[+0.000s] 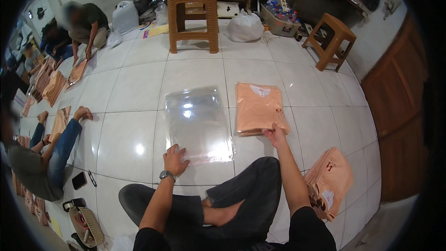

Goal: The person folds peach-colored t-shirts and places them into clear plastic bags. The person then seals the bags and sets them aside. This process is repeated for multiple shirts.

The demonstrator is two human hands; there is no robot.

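Note:
My left hand (175, 160) lies palm down on the near left corner of a pile of clear plastic bags (195, 122), fingers apart. A metal wristwatch is on that wrist. To the right is a neat stack of folded peach T-shirts (258, 108) in clear plastic, the top one's white neckline facing away from me. My right hand (277, 135) touches its near edge, fingers over the top and thumb at the front; whether it grips a shirt cannot be made out. Beside my right arm sits a fanned pile of folded peach T-shirts (332, 177), dark red print showing.
Brown plastic stools (192, 12) stand ahead and at the right, near a wooden door (397, 111). People at left handle peach shirts (60, 120). A phone (79, 180) and a basket (85, 226) lie left of my knee. White plastic sacks (245, 26) line the far wall.

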